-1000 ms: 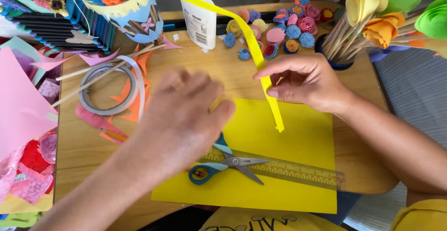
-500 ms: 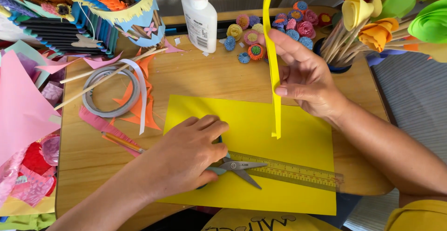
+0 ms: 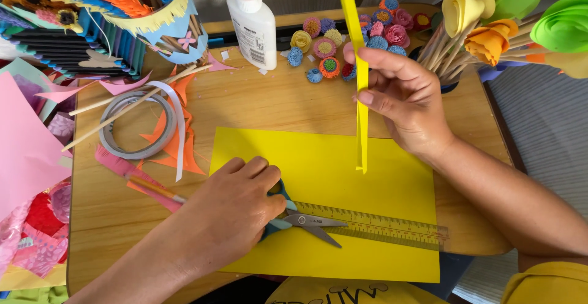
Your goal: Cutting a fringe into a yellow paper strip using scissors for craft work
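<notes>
The wooden table (image 3: 257,105) carries everything. At its six o'clock lies my flat yellow paper sheet (image 3: 324,169), matte and smooth, with a clear plastic ruler (image 3: 380,225) across its lower edge. My left hand (image 3: 236,209), at seven o'clock, is closed over the blue handles of the scissors (image 3: 309,223); the blades lie slightly parted on the sheet, tips toward four o'clock. My right hand (image 3: 401,95), at two o'clock, pinches a long yellow paper strip (image 3: 360,89), which hangs straight down, its lower end seemingly just above the sheet. To lift the scissors well, I would seat my fingers in the loops first and keep the strip taut and untwisted.
</notes>
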